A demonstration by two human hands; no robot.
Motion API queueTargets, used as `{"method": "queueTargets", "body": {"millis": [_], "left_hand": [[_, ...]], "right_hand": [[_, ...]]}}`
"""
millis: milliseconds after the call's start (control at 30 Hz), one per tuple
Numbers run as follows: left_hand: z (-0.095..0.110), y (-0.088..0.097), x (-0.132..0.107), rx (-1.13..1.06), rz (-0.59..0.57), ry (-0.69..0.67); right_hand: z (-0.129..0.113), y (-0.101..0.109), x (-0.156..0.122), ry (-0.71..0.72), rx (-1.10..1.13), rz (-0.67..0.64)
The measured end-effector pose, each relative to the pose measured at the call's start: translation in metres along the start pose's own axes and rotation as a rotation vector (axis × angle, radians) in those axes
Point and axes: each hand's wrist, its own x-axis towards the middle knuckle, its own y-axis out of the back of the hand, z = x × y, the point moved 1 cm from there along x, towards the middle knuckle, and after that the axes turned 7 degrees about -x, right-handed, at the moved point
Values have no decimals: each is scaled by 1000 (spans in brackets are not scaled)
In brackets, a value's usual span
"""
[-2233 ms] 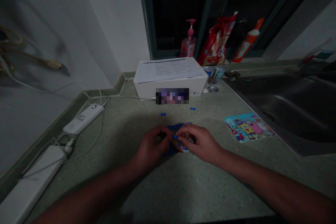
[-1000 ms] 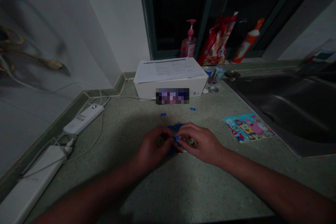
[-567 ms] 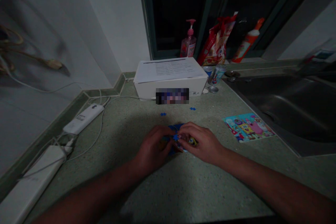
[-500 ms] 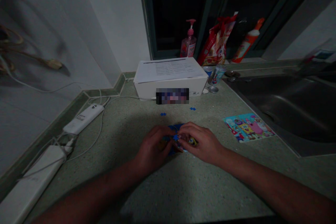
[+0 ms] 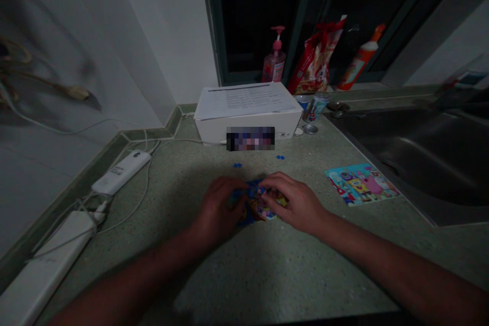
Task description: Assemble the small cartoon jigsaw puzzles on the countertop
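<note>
A partly hidden jigsaw puzzle [image 5: 263, 210], blue-edged with colourful cartoon figures, lies on the counter between my hands. My right hand [image 5: 296, 201] reaches over its right side, thumb and index finger pinching a small blue puzzle piece [image 5: 261, 190] above its upper part. At the left edge is my left hand [image 5: 219, 209], its fingers curved and thumb apart from them, with blue puzzle surface showing in the gap. Whether those fingertips press on the puzzle is hard to see. Two loose blue pieces lie beyond, a left piece [image 5: 237, 165] and a right piece [image 5: 280, 157].
A cartoon picture card [image 5: 362, 186] lies right, beside the metal sink [image 5: 428, 163]. Behind stand a white box [image 5: 214, 130], a can [image 5: 317, 107] and a pink pump bottle [image 5: 274, 66]. Cables, a white power bank [image 5: 122, 173] and a long white block [image 5: 49, 260] lie left.
The blue piece in my right fingers has moved slightly up and right. My left fingers have drawn a little left, away from it, uncovering more of the puzzle.
</note>
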Motion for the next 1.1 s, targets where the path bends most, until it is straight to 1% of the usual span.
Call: {"method": "queueTargets", "body": {"millis": [67, 167, 233, 333, 433, 567, 733, 933, 1100], "left_hand": [[-8, 0, 2, 50, 4, 52], [-17, -1, 4, 91, -35, 115], [-19, -3, 4, 106, -68, 139], [-17, -6, 4, 117, -118, 141], [-15, -7, 4, 125, -140, 146], [-17, -9, 5, 116, -135, 146], [-23, -13, 5, 103, -103, 93], [-23, -20, 6, 103, -115, 102], [-21, -23, 8, 107, -135, 98]], "right_hand": [[5, 2, 1, -37, -14, 6], [12, 4, 1, -89, -34, 1], [15, 5, 2, -118, -46, -1], [16, 4, 2, -140, -58, -16], [15, 1, 2, -137, -55, -39], [14, -3, 1, -131, -55, -57], [14, -3, 2, -137, -69, -57], [14, -1, 1, -137, -69, -45], [15, -1, 0, -142, -61, -61]]}}
